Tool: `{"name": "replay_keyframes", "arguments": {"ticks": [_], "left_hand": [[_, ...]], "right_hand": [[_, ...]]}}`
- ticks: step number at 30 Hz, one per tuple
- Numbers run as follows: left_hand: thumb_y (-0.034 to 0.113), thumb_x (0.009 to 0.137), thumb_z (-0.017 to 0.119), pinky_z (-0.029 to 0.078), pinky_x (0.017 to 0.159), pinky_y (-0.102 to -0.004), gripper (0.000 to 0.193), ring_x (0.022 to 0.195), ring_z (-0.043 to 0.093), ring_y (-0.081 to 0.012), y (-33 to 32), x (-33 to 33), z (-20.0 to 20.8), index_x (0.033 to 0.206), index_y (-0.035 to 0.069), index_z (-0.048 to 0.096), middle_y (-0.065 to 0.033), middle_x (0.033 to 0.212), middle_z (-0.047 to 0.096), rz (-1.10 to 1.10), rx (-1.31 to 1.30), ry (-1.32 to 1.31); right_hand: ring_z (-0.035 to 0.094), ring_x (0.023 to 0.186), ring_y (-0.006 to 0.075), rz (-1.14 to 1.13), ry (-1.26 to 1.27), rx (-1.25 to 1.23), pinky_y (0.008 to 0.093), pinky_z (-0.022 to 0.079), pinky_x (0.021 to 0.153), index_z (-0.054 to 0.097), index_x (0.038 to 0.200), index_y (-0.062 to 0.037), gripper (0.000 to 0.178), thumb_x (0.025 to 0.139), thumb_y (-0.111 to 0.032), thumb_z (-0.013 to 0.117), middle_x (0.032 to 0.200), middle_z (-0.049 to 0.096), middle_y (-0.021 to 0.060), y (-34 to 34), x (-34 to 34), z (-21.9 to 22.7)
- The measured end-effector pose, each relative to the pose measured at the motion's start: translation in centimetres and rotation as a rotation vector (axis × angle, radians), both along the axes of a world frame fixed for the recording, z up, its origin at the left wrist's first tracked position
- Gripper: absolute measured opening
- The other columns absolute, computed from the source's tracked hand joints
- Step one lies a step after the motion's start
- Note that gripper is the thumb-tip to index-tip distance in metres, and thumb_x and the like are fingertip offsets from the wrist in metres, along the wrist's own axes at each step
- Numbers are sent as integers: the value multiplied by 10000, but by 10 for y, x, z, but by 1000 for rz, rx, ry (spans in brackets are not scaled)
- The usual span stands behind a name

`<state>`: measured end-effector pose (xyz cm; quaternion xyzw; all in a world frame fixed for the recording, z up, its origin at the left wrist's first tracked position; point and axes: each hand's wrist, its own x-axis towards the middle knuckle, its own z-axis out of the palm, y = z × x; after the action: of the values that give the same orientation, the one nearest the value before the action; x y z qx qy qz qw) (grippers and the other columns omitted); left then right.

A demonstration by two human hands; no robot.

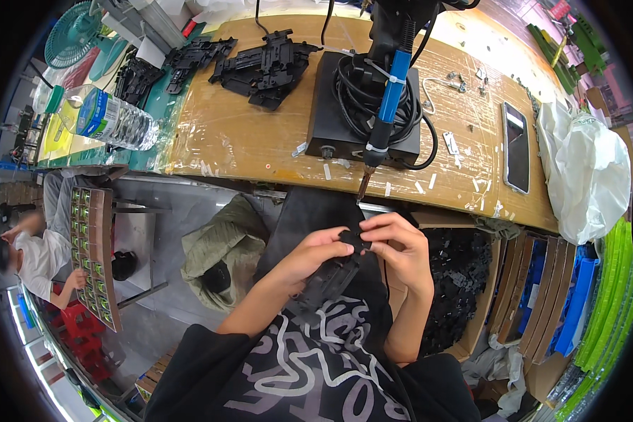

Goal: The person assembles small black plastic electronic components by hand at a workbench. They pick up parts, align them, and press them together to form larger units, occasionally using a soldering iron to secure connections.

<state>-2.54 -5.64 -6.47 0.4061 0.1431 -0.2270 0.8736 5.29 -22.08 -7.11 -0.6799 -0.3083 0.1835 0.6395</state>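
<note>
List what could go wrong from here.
The metal tip of the blue-handled tool hangs close above the right hand; raising that hand might scrape it. The right and left hand pinch a small black piece off the table, so a slipping grip could drop it, perhaps losing it among the similarly black parts nearby.

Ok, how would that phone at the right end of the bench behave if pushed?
The phone is probably stiff, being a slim, straight-edged slab. Lying flat, it should slide rather than roll or tip. The bench top looks shiny, so it may slip easily.
</note>
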Motion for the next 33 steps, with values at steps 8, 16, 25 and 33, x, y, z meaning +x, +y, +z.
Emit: {"name": "replay_keyframes", "arguments": {"ticks": [8,16,25,33], "left_hand": [[60,817,482,421,587,-174,107,658,518,-46,-5,14,-14,913,13,485,-27,781,554,408,306,-97],[67,816,484,408,550,-181,103,629,503,-37,-7,15,-7,903,12,483,-28,726,559,379,343,-127],[58,811,491,442,596,-193,127,674,544,-73,-6,15,-5,929,10,486,-47,788,564,347,322,-114],[56,807,491,426,579,-183,115,664,529,-58,-8,17,-3,913,9,488,-40,765,562,365,282,-123]], "right_hand": [[587,581,188,32,766,166,270,496,509,412,998,11,205,822,-55,495,735,566,131,7,-16,-15],[577,493,201,139,982,339,279,496,474,382,979,-9,224,802,-23,519,688,576,128,8,-25,-13],[574,492,194,122,964,369,268,484,465,376,966,0,211,804,-12,511,703,580,134,9,-27,-6],[575,512,180,85,949,374,262,480,464,380,965,1,206,806,-12,510,734,583,133,9,-30,0]]}}
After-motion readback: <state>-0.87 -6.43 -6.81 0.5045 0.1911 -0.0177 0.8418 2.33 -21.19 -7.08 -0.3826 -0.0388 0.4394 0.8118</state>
